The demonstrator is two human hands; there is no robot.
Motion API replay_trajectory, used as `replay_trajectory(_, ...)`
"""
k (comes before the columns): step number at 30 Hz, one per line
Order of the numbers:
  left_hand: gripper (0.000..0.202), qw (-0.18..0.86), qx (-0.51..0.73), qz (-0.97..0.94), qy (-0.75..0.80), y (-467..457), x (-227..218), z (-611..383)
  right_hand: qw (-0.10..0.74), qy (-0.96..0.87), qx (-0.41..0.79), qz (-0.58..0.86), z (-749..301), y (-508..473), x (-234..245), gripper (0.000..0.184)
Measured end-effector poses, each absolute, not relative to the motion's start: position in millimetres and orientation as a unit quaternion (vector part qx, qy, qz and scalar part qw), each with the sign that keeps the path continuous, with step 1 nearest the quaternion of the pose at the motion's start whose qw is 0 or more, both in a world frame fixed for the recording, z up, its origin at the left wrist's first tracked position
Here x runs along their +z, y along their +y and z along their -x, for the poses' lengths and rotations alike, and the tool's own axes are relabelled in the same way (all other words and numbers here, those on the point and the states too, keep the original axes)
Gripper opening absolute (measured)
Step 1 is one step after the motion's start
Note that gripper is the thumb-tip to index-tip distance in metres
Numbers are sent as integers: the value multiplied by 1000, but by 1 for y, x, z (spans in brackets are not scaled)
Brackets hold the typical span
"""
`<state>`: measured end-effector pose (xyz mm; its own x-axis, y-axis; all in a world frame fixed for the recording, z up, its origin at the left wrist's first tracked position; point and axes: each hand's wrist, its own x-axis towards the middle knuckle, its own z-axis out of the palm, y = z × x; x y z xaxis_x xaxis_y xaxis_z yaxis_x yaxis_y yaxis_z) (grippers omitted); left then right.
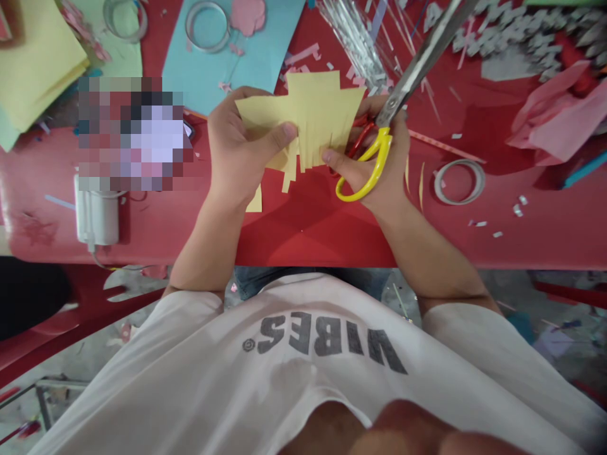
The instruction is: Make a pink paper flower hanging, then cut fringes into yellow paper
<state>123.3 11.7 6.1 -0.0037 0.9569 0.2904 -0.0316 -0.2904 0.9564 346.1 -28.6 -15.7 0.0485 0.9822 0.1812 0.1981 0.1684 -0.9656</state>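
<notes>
Above the red table, both hands hold yellow paper [315,110] whose lower edge is cut into narrow strips. My left hand [241,148] is closed on its left part, thumb lying across the front. My right hand [379,170] pinches the lower right part with the thumb. Hooked on that same hand are scissors [372,158] with one yellow and one red handle, their metal blades pointing up and away to the right. The right fingers behind the paper are mostly hidden. A small yellow piece [255,201] shows below my left wrist.
On the red table [313,234] lie tape rolls [459,182], a white power bank [97,212] with a cable, a blue sheet [190,76], yellow sheets [38,57], silver strips [351,44], crumpled pink paper [559,120] and grey cut pieces [516,38]. Paper scraps are scattered about.
</notes>
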Motion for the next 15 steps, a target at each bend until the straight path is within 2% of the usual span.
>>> replay_trajectory(11, 61, 438, 569, -563, 409, 16, -1, -119, 505, -587, 377, 508, -350, -26, -24, 71)
replay_trajectory(15, 61, 446, 561, -567, 407, 19, -6, -117, 513, -569, 385, 515, -347, -29, -9, 62)
